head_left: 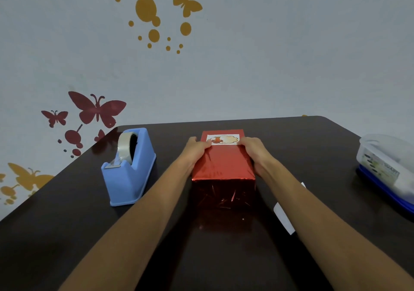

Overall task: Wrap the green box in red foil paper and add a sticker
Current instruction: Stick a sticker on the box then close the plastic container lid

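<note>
Both ends of the sticker (223,139) are pinned by thumbs as the left hand (197,148) and right hand (253,149) clasp the sides of the red foil-wrapped box (224,167), centre frame on the dark table (313,147), probably steadying it while smoothing the sticker flat.

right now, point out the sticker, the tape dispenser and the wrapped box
sticker (223,139): head view, centre of the white label
tape dispenser (126,182): head view, blue side wall of its base
wrapped box (223,165): head view, bare red foil on its top face
</note>
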Demonstrator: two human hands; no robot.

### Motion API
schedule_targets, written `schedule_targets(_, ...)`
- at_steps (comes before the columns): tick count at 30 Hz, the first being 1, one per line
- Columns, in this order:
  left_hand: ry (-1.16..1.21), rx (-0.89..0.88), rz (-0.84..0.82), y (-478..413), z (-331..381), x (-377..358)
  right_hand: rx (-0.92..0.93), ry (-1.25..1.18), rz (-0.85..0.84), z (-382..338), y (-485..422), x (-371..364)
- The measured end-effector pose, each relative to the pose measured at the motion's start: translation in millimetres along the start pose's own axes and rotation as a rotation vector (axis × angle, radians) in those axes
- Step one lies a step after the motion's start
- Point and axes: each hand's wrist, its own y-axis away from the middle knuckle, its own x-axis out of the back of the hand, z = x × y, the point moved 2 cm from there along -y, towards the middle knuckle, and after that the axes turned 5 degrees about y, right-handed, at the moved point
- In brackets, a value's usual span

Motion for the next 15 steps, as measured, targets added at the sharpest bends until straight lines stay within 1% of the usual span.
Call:
schedule_targets(3, -0.008, -0.026, 0.04, 10, 4, 1, -0.012, -0.072, -0.055, -3, 10, 5)
schedule_targets(5, 0.029, -0.02, 0.037, 19, 4, 6, 0.023, -0.051, -0.074, -4, 18, 10)
schedule_targets(7, 0.03, 0.016, -0.032, 25, 2, 8, 0.047, -0.02, -0.101, -5, 28, 12)
schedule_targets(9, 0.06, 0.078, -0.111, 30, -1, 8, 0.003, -0.063, -0.146, 3, 25, 6)
schedule_targets(11, 0.094, 0.083, -0.091, 28, 0, 5, -0.016, -0.094, -0.131, 6, 19, -1)
schedule_targets(13, 0.072, 0.067, -0.034, 27, 3, 3, 0.008, -0.09, -0.104, 5, 16, -4)
schedule_targets(15, 0.074, 0.057, -0.035, 28, 7, 0, 0.021, -0.086, -0.092, 3, 16, -6)
